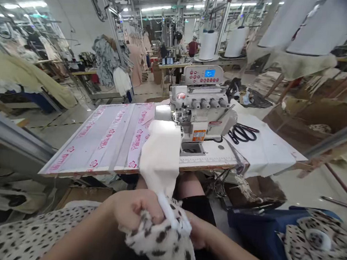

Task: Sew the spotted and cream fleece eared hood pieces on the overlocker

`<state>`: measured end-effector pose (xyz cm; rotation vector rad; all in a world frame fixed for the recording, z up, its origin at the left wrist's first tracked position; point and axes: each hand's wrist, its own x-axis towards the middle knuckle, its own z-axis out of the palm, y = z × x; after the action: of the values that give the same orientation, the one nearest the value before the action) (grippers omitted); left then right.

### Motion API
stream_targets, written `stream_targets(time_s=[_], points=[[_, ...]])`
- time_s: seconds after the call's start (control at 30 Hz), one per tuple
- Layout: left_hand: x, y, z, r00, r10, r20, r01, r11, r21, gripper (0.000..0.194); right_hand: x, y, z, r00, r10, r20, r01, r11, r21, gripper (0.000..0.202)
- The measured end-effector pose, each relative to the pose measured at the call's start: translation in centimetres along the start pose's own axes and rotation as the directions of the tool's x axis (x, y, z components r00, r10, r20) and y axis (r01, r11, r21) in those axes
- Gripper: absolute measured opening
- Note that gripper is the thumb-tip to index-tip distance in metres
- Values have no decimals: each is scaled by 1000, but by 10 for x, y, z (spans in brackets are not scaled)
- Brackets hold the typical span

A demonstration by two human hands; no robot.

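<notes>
As seen: one spotted fabric piece (164, 241)
left hand (134, 211): fingers gripping it
right hand (197, 232): mostly hidden, grip unclear
scissors (242, 133): one pair

Both forearms are bare from the elbow down, with no sleeves, watch, bracelet or rings in sight. The left hand (135, 213) shows a rounded fist of knuckles, nails too small to judge. The right hand (198, 232) is mostly hidden; only its back and wrist show. Between the arms, a bare knee (188, 185) shows far from the hands, with the dark hem of shorts (199, 208) or a skirt just near of it.
</notes>
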<state>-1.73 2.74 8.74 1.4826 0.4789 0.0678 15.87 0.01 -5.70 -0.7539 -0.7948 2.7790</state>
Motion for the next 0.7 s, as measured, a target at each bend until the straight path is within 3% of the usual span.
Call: stream_targets(time_s=[0.07,0.13,0.23,0.27,0.3,0.33,0.37,0.4,0.43,0.5,0.53,0.57,0.6,0.63,0.7], points=[[-13,6,4,1000,-20,21,19,997,76,24,15,-6,19,996,76,-40,-70,988,135,32],[-32,11,7,1000,3,21,-6,987,163,14,23,-22,36,995,21,-95,0,976,216,18],[-75,11,6,987,56,-153,-21,975,221,10,19,-51,51,942,-299,-153,322,934,158,17],[-92,9,6,962,83,-260,-23,974,224,9,16,-59,53,894,-420,-156,437,893,104,16],[-109,6,6,910,119,-396,-27,973,230,9,12,-65,53,835,-529,-150,540,841,36,14],[-125,1,6,821,164,-547,-30,969,246,11,9,-69,53,775,-617,-136,617,785,-48,14],[-138,-7,7,690,207,-694,-22,964,266,13,7,-70,51,724,-680,-115,665,732,-146,13],[-148,-17,8,521,239,-819,-4,961,277,16,6,-69,49,682,-726,-87,689,678,-255,13],[-154,-30,11,315,256,-914,8,962,273,20,6,-67,47,647,-760,-52,695,617,-368,13],[-153,-64,17,-117,202,-973,-44,977,208,29,11,-59,43,610,-792,33,656,481,-581,13],[-146,-83,21,-266,117,-957,-127,980,155,31,14,-54,42,606,-791,77,626,415,-661,13],[-136,-101,26,-344,-3,-939,-235,968,83,31,18,-49,40,614,-780,120,596,358,-719,15],[-126,-118,32,-298,-154,-942,-346,937,-44,36,22,-44,39,626,-763,159,571,310,-760,16],[-115,-133,37,-172,-301,-938,-414,886,-208,45,25,-40,38,644,-740,193,550,273,-789,17],[-97,-153,49,-43,-480,-876,-401,811,-425,54,28,-34,35,686,-688,237,522,238,-819,19]])
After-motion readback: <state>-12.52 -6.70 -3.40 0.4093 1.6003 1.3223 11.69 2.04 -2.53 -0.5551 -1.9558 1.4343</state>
